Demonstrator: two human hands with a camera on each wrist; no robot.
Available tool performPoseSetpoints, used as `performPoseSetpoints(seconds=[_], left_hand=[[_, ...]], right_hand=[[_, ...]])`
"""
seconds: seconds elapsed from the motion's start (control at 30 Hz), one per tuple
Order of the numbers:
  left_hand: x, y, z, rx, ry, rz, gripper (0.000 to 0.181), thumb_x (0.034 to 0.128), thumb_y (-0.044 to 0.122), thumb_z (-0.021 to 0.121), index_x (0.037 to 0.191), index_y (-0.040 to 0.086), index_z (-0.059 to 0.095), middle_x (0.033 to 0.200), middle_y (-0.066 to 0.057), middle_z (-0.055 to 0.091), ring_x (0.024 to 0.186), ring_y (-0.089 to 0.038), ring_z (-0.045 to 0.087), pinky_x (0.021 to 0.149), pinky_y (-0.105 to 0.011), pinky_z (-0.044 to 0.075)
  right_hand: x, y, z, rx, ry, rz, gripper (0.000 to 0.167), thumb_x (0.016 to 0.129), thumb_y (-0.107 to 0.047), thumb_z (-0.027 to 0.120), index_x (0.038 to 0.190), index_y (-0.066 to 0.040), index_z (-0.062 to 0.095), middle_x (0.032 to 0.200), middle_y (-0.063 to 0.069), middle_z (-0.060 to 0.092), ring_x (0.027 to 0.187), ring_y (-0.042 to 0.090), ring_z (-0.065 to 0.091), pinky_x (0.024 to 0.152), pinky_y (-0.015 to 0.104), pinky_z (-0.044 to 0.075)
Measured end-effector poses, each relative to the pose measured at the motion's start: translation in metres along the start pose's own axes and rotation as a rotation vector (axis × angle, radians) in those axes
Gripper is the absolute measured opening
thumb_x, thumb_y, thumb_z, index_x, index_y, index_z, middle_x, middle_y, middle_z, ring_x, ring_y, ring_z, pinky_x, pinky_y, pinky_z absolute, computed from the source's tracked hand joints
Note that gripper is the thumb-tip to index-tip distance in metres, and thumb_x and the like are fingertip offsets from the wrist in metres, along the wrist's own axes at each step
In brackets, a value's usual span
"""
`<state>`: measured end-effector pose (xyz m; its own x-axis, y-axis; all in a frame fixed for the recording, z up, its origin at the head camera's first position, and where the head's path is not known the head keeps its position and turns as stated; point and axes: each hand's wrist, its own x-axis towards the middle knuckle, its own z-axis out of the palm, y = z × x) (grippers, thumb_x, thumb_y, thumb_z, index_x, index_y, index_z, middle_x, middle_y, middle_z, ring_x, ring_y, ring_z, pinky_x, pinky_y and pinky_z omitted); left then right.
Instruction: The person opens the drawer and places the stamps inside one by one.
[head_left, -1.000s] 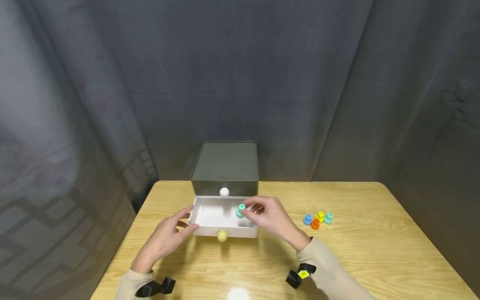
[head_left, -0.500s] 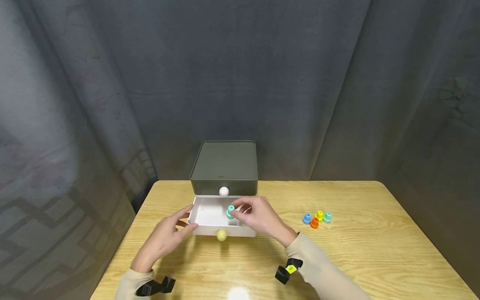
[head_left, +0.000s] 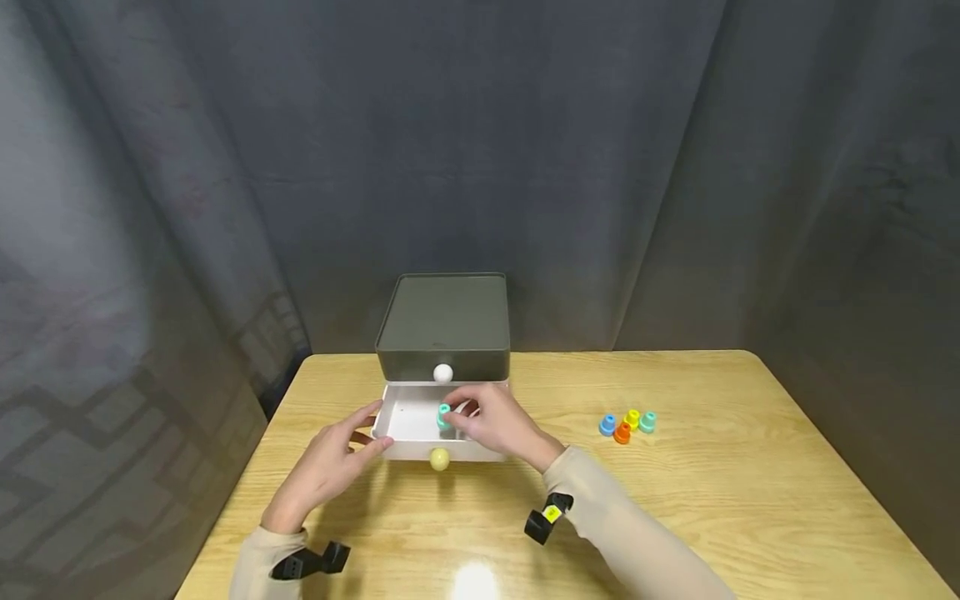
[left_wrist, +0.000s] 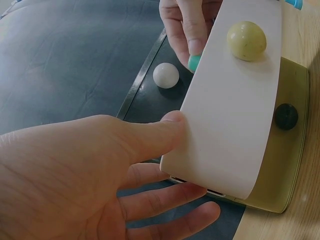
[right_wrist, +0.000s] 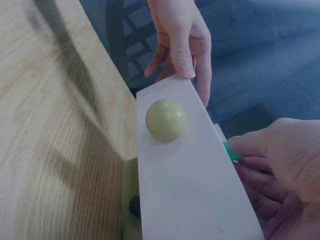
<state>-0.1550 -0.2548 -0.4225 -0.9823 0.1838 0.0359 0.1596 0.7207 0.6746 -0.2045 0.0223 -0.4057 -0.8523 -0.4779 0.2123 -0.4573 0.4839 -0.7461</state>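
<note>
A white drawer point(head_left: 411, 450) with a round yellow knob point(head_left: 439, 459) is pulled out of a dark grey cabinet point(head_left: 450, 312). My left hand point(head_left: 324, 465) grips its left end, thumb on the front corner and fingers along the side, as the left wrist view also shows. Between thumb and fingertips, my right hand point(head_left: 495, 421) pinches a small teal stepped peg point(head_left: 443, 417) inside the drawer. Whether the peg touches the drawer floor I cannot tell. In both wrist views the white drawer front hides most of that teal peg point(left_wrist: 194, 62).
Right of the cabinet, a blue peg point(head_left: 607, 426), an orange peg point(head_left: 622, 433), a yellow peg point(head_left: 632, 419) and another teal peg point(head_left: 648, 422) stand grouped on the wooden table point(head_left: 720, 492). A white knob point(head_left: 443, 373) marks the upper drawer; an olive drawer point(left_wrist: 290, 170) lies below.
My right hand has carried the teal peg leftward, from the drawer's right part to near its middle. My left hand keeps its hold on the drawer's end. The head view has shifted slightly.
</note>
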Motion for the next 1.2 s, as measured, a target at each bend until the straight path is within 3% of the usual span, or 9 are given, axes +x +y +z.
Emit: performPoseSetpoints(seconds=[0.47,1.2], left_hand=[[0.002,0.003,0.001,0.003,-0.006,0.003,0.066,0.1046,0.034,0.07,0.159,0.005,0.048,0.142,-0.024,0.067,0.109,-0.029,0.074,0.09,-0.047,0.06],[0.0,0.004,0.004,-0.012,-0.015,0.005,0.066,0.1053,0.033,0.069,0.16,0.005,0.047,0.143,-0.021,0.066,0.11,-0.028,0.073,0.091,-0.047,0.06]], right_hand=[[0.014,-0.004,0.013,-0.04,-0.029,-0.007,0.017,0.096,-0.016,0.08,0.111,-0.01,0.083,0.104,0.003,0.082,0.088,0.012,0.072,0.075,0.02,0.056],[0.02,0.002,0.021,-0.019,-0.105,0.103,0.021,0.094,-0.017,0.083,0.114,-0.01,0.082,0.105,0.003,0.082,0.091,0.011,0.075,0.082,0.024,0.059]])
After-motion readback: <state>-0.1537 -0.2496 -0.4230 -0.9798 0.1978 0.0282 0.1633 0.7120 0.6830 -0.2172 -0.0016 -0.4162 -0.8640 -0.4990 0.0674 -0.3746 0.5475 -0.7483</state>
